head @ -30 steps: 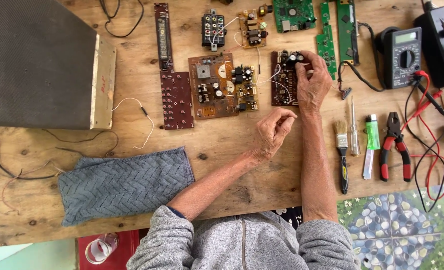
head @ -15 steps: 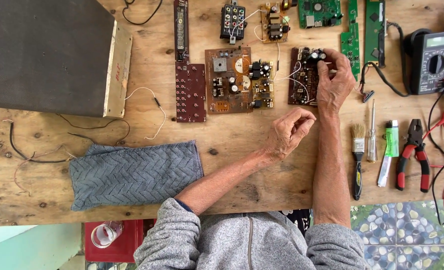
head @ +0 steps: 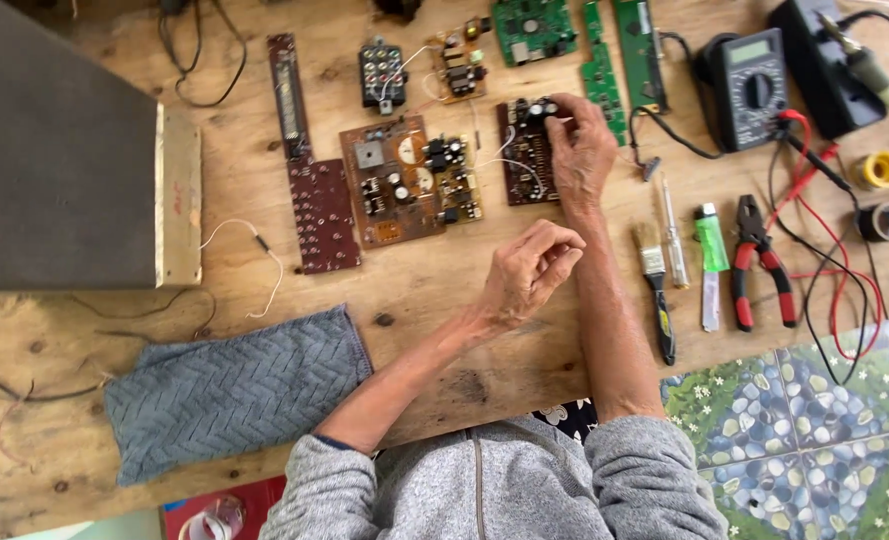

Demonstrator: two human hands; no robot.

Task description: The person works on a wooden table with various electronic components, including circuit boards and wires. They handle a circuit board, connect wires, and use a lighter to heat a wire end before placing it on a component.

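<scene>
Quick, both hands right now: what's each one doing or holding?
Left hand: loosely curled above the wooden table, nothing visible in it.
Right hand: fingers on the top edge of the small dark circuit board; whether it grips cannot be told.

Wooden plank table, knotty, unfinished. 12 o'clock: green circuit boards, small black module. Centre: brown circuit board, dark board just right of it, long maroon strip board to its left. 9 o'clock: grey speaker box. 7 o'clock: grey quilted cloth. 2 o'clock: multimeter with red leads. 3 o'clock: paintbrush, screwdriver, green tube, red-handled pliers, solder reel, tape roll.
</scene>
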